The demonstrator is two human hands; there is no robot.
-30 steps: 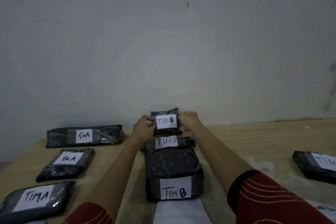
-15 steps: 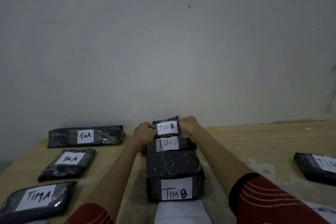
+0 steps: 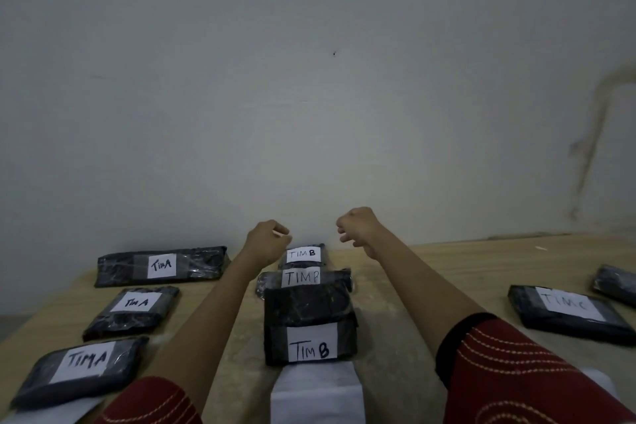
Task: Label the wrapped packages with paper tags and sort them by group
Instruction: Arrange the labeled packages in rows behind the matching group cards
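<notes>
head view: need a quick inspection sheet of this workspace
surface: wooden table, pale dusty patches.
job's things: three TIM A packages in a column at left; three TIM B packages in a centre column, overlapping; TIM C package at right, another dark package behind it, no tag visible.
clutter: white paper sheets at the near edge.
hands: left hand and right hand above the far TIM B package, fingers loosely curled, holding nothing.
cables: nothing seen.
surroundings: plain wall, stain at right.
</notes>
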